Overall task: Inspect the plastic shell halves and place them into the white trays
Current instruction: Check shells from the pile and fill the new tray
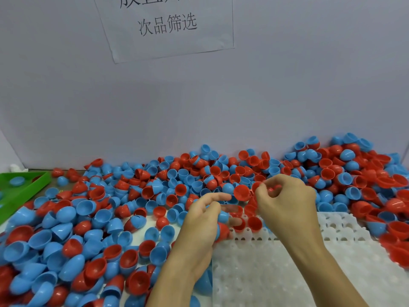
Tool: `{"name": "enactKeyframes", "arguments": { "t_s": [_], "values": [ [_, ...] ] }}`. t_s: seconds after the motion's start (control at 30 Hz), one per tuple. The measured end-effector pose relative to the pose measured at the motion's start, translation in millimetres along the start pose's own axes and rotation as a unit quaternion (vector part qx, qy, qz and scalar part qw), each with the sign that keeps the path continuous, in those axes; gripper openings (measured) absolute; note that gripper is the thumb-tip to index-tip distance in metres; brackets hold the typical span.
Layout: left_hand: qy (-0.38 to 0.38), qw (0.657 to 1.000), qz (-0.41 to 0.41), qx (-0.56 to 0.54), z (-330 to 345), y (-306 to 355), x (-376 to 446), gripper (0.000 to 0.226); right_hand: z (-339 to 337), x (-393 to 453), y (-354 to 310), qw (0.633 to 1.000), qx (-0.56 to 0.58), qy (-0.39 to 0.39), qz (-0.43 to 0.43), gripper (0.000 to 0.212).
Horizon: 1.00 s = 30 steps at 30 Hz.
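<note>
Now the right hand (285,196) pinches a red shell half (242,192) just beyond the white tray (287,273); the tray's far row lies directly below. The left hand (203,224) curls around shells beside the tray's left edge.

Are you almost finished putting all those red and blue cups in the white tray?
Not nearly. Only a few red halves sit in the white tray. The right hand holds a red half; the left hand holds more. The huge pile is still unsorted.
</note>
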<state>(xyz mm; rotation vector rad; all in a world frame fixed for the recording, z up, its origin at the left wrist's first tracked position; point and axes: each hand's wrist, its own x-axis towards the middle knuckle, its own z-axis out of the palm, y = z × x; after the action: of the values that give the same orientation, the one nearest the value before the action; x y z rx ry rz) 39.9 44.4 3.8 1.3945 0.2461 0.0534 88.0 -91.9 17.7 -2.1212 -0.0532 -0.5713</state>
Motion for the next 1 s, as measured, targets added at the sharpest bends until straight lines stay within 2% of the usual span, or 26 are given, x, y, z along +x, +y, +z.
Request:
{"name": "enactKeyframes", "arguments": {
  "t_s": [0.17, 0.33, 0.43, 0.5, 0.6, 0.7, 0.83, 0.93, 1.0],
  "values": [
    [-0.012, 1.0, -0.01, -0.019, 0.5, 0.3, 1.6, 0.024, -6.5, 4.6, -1.5, 0.981, 0.047, -0.153, 0.111, 0.03],
    [-0.028, 0.999, 0.017, -0.016, 1.3, 4.2, -2.1, 0.026, -7.7, 2.7, -6.0, 0.975, 0.041, -0.201, 0.088, 0.029],
    [-0.022, 1.0, 0.019, -0.012, 1.0, 5.6, -3.0, 0.031, -9.8, 1.6, -7.1, 0.965, -0.017, -0.257, 0.047, 0.021],
    [-0.033, 0.999, 0.012, -0.007, 2.5, 6.1, -4.1, 0.032, -11.0, -0.4, -10.6, 0.968, -0.048, -0.246, -0.007, 0.005],
    [-0.035, 0.999, -0.001, -0.04, 2.2, 7.0, -4.0, 0.029, -13.4, -3.3, -11.6, 0.971, -0.055, -0.213, -0.099, 0.036],
    [-0.038, 0.998, -0.003, -0.057, -2.1, 6.5, -3.2, 0.03, -14.2, -2.8, -13.3, 0.953, -0.104, -0.21, -0.193, 0.029],
    [-0.035, 0.998, -0.031, -0.049, -1.7, 4.8, -2.2, 0.035, -14.0, 0.8, -8.6, 0.947, -0.096, -0.245, -0.185, 0.02],
    [-0.032, 0.997, -0.044, -0.056, 0.6, 2.3, 0.1, 0.031, -30.1, 14.4, 4.3, 0.969, -0.089, -0.191, -0.131, 0.017],
    [-0.039, 0.994, -0.04, -0.091, -0.3, 0.4, 0.7, 0.028, -46.2, 26.1, 19.7, 0.977, -0.123, -0.148, -0.088, 0.014]
  ]
}}
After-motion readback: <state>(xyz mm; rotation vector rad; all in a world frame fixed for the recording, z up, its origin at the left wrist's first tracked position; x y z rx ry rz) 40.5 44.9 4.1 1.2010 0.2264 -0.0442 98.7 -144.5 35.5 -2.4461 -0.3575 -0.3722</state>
